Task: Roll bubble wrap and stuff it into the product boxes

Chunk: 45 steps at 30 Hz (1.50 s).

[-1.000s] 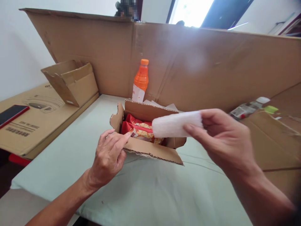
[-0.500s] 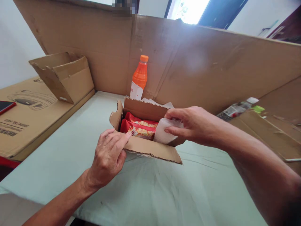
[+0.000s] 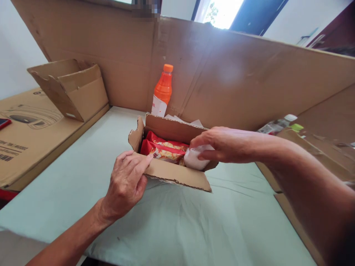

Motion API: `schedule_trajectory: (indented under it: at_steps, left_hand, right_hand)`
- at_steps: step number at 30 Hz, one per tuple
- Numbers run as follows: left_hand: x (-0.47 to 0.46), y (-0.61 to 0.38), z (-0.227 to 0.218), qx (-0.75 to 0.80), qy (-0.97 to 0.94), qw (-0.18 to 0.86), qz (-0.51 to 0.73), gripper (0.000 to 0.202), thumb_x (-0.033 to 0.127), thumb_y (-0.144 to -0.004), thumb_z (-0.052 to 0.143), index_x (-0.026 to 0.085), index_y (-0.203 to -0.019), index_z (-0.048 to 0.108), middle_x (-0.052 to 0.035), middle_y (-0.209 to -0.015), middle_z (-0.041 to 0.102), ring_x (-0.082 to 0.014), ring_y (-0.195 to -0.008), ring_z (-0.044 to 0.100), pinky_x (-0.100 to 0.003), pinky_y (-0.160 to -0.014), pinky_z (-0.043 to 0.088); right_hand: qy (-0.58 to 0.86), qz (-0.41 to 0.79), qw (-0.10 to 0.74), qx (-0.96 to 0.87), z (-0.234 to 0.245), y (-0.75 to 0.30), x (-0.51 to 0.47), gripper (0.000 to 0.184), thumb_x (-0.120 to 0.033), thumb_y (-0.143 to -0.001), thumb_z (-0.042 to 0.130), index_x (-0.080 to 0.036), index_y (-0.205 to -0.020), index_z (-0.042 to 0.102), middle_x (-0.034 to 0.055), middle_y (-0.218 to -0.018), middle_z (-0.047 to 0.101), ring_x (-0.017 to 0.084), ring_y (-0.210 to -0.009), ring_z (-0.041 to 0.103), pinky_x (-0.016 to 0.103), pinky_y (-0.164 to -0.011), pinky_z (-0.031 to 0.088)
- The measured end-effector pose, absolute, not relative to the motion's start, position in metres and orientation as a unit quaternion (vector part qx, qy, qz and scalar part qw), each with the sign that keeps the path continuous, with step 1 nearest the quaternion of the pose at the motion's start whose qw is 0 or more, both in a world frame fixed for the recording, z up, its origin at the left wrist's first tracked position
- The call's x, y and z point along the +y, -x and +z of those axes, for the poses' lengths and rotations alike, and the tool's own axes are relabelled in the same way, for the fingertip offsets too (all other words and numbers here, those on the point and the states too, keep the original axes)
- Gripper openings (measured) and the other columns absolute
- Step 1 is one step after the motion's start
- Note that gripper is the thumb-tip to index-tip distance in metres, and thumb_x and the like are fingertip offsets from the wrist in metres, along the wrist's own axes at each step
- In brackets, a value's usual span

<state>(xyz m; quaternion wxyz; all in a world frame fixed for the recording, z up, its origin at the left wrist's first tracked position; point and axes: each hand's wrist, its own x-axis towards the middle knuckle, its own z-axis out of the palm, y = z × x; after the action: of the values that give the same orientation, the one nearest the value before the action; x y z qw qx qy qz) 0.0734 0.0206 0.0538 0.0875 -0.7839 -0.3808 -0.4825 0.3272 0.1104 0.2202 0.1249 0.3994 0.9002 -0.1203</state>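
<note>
Small cardboard box (image 3: pixel 177 177) on a pale green tablecloth (image 3: pixel 194 229), cardboard screen (image 3: pixel 249 85) behind.
The right hand (image 3: pixel 219 144) clamps a white packet (image 3: pixel 194 159) in the box's right end; the left hand (image 3: pixel 126 183), fingers together, pinches its near wall.

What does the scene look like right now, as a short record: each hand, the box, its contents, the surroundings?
left hand: fingers lie on the near flap of the box; grip unclear
right hand: holds white packet, low inside the box at its right end
contents: red packets to the left of the white packet
box state: open, flaps up
surface: pale green cloth
behind box: orange bottle, upright against cardboard wall
far left: small open carton
</note>
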Motion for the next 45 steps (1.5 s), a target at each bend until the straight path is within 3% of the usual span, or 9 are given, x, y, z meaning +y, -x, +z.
schedule_trajectory:
  at_steps: [7, 13, 16, 21, 26, 34, 38, 42, 45]
  left_hand:
    - [0.020, -0.073, 0.054, -0.378, 0.787, 0.087, -0.480, 0.061, -0.004, -0.083, 0.053, 0.015, -0.141, 0.049, -0.0081, -0.102, 0.069, -0.0219, -0.100, 0.063, -0.050, -0.105, 0.047]
    - [0.020, -0.073, 0.053, -0.376, 0.784, 0.081, -0.488, 0.058, -0.005, -0.083, 0.053, 0.014, -0.138, 0.050, -0.0090, -0.103, 0.070, -0.0218, -0.101, 0.063, -0.050, -0.105, 0.046]
    - [0.022, -0.072, 0.052, -0.368, 0.785, 0.075, -0.493, 0.058, -0.005, -0.082, 0.054, 0.013, -0.137, 0.051, -0.0098, -0.104, 0.070, -0.0227, -0.103, 0.063, -0.050, -0.104, 0.046]
    - [0.022, -0.072, 0.052, -0.368, 0.783, 0.070, -0.497, 0.060, -0.006, -0.082, 0.053, 0.013, -0.138, 0.051, -0.0098, -0.103, 0.069, -0.0232, -0.103, 0.062, -0.051, -0.104, 0.047]
    - [0.020, -0.072, 0.052, -0.373, 0.783, 0.076, -0.492, 0.060, -0.006, -0.082, 0.053, 0.013, -0.139, 0.050, -0.0094, -0.103, 0.069, -0.0226, -0.102, 0.062, -0.050, -0.105, 0.046]
    - [0.027, -0.073, 0.060, -0.378, 0.782, 0.095, -0.486, 0.061, -0.006, -0.080, 0.054, 0.012, -0.138, 0.051, -0.0082, -0.098, 0.070, -0.0225, -0.097, 0.063, -0.050, -0.103, 0.047]
    - [0.029, -0.074, 0.064, -0.383, 0.773, 0.118, -0.491, 0.063, -0.004, -0.080, 0.057, 0.013, -0.140, 0.049, -0.0095, -0.103, 0.069, -0.0248, -0.101, 0.063, -0.050, -0.103, 0.048]
    - [0.019, -0.068, 0.055, -0.416, 0.710, 0.127, -0.553, 0.076, 0.003, -0.080, 0.067, 0.019, -0.150, 0.042, -0.0151, -0.133, 0.057, -0.0301, -0.127, 0.054, -0.049, -0.108, 0.047]
    - [0.013, -0.059, 0.040, -0.469, 0.655, 0.017, -0.593, 0.078, 0.012, -0.082, 0.069, 0.027, -0.152, 0.039, -0.0117, -0.142, 0.052, -0.0296, -0.131, 0.053, -0.051, -0.111, 0.044]
  right_hand:
    - [-0.359, -0.137, 0.231, 0.894, 0.212, -0.285, 0.139, 0.014, -0.010, -0.074, 0.069, -0.023, -0.072, 0.071, -0.0078, -0.059, 0.060, 0.010, -0.052, 0.047, 0.025, -0.052, 0.029]
    - [-0.411, -0.201, 0.088, 0.885, 0.193, -0.293, 0.138, 0.046, -0.026, -0.069, 0.078, -0.026, -0.115, 0.073, 0.0007, -0.106, 0.074, 0.021, -0.091, 0.066, 0.026, -0.071, 0.042]
    - [-0.442, -0.204, 0.095, 0.868, 0.201, -0.309, 0.128, 0.060, -0.042, -0.071, 0.077, -0.022, -0.127, 0.064, 0.0054, -0.113, 0.072, 0.023, -0.094, 0.066, 0.027, -0.072, 0.044]
    - [-0.455, -0.153, 0.192, 0.856, 0.194, -0.306, 0.116, 0.010, -0.030, -0.079, 0.061, -0.020, -0.080, 0.064, 0.0003, -0.073, 0.067, 0.015, -0.065, 0.056, 0.027, -0.057, 0.031]
    - [-0.429, -0.069, 0.207, 0.877, 0.180, -0.288, 0.105, 0.009, -0.018, -0.080, 0.055, -0.020, -0.076, 0.062, 0.0008, -0.067, 0.064, 0.013, -0.057, 0.050, 0.029, -0.056, 0.023]
    - [-0.415, 0.010, 0.245, 0.876, 0.172, -0.272, 0.101, 0.017, -0.009, -0.080, 0.056, -0.017, -0.082, 0.071, 0.0075, -0.076, 0.070, 0.018, -0.069, 0.061, 0.029, -0.055, 0.025]
    - [-0.415, -0.067, 0.145, 0.896, 0.175, -0.289, 0.101, 0.018, -0.011, -0.083, 0.056, -0.020, -0.083, 0.072, 0.0026, -0.076, 0.072, 0.015, -0.066, 0.061, 0.026, -0.056, 0.033]
    - [-0.456, -0.065, -0.159, 0.873, 0.178, -0.342, 0.068, 0.023, -0.023, -0.094, 0.051, -0.023, -0.100, 0.073, 0.0033, -0.104, 0.076, 0.018, -0.091, 0.069, 0.026, -0.066, 0.047]
    - [-0.542, -0.028, -0.331, 0.772, 0.157, -0.388, 0.035, 0.021, -0.035, -0.093, 0.057, -0.025, -0.102, 0.073, 0.0053, -0.108, 0.076, 0.023, -0.100, 0.069, 0.028, -0.064, 0.052]
